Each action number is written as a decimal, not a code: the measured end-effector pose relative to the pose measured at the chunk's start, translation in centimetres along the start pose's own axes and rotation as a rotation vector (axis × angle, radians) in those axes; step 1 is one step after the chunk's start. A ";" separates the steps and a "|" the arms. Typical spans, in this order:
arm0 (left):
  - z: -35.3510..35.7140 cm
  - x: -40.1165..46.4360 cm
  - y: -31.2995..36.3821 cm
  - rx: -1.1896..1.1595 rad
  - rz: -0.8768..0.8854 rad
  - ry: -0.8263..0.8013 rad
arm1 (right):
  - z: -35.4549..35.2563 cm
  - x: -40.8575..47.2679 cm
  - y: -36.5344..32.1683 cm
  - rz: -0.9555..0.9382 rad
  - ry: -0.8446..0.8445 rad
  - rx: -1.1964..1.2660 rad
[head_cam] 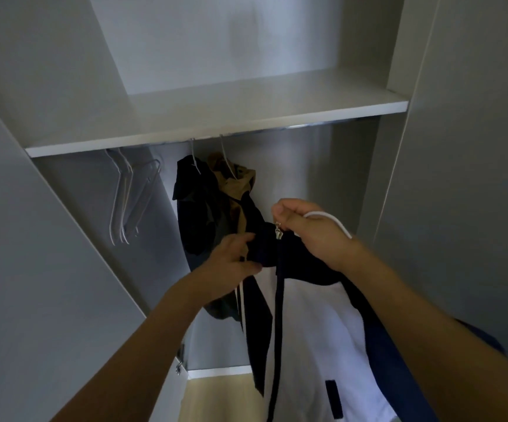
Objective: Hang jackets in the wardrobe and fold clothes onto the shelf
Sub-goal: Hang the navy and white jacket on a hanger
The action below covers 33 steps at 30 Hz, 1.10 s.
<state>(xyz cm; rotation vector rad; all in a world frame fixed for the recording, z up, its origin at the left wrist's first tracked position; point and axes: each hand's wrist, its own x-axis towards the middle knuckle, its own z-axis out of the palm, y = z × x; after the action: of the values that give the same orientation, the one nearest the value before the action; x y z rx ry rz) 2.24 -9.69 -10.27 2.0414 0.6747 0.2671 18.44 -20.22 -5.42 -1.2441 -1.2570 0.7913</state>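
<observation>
The scene is dim and cool-toned, with soft daylight seeming to fall from behind and to the right of the camera. The flat white wardrobe shelf (216, 123) catches the most light along its top and front edge, while the hanging space beneath it sinks into grey shadow. The dark jackets on thin metal hangers (213, 208) lose nearly all detail in that gloom. The white panel of the navy-and-white zip jacket (313, 330) reads bright, faintly bluish. Wide-angle distortion makes the wardrobe walls lean and splay toward the frame edges. Fine detail is soft throughout; no harsh glare appears.
</observation>
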 end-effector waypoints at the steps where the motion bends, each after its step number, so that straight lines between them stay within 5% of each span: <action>1: 0.3 0.8 -0.4 -0.045 0.027 -0.028 | 0.1 -0.1 -0.2 -0.017 0.007 -0.005; 5: 2.4 1.8 -1.7 -0.065 -0.047 -0.013 | -1.0 0.7 -0.6 -0.082 0.137 -0.063; 10: 2.8 1.4 -1.6 0.014 0.184 0.320 | -3.6 2.1 -0.2 0.429 0.537 0.006; 15: 4.3 0.6 1.4 0.330 0.464 0.417 | -1.9 3.0 -0.9 0.399 0.490 0.285; 18: 1.9 -0.2 0.4 0.385 0.117 0.299 | -1.3 3.4 -1.9 0.311 0.354 0.367; 22: -2.0 -1.6 -1.3 0.381 -0.335 -0.095 | -1.6 4.1 -2.3 0.322 0.259 0.382; 26: -0.7 -2.3 -2.1 0.383 -0.151 -0.020 | -1.7 6.2 -3.0 0.401 0.289 0.263; 29: 2.2 -1.3 -1.3 0.060 -0.115 0.147 | -2.3 8.8 -2.6 0.410 0.393 0.122; 33: 6.9 4.0 -0.3 -0.309 -0.213 0.272 | -2.9 12.7 -0.8 0.498 0.300 -0.052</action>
<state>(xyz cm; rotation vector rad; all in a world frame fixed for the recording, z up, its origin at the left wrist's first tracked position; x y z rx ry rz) 8.46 -12.28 -14.48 1.6390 0.9487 0.4975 23.63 -9.01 -1.10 -1.6803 -0.7341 0.8834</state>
